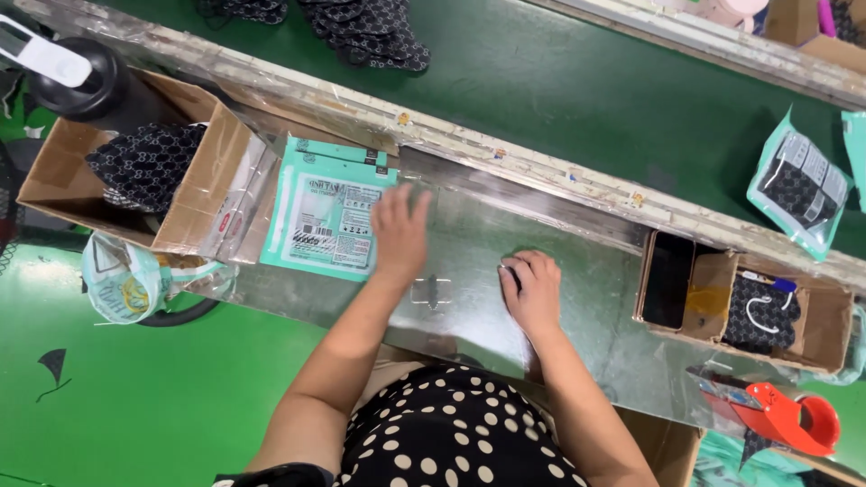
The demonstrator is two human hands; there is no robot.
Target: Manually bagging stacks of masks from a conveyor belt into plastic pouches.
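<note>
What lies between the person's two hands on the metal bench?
In the head view, only bare metal bench with a small cross-shaped cutout lies between the left hand and right hand.

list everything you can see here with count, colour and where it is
pouch stack: one stack, teal, metal shelf left
cardboard box: one, brown, far left, holds black patterned masks
small box: one, brown, right, holds patterned masks
phone: one, black, beside small box
tape dispenser: one, red, lower right
filled pouch: one, teal, green belt right
loose masks: pile, black, belt top
left hand: on pouch stack edge
right hand: fingers curled, on shelf
</note>
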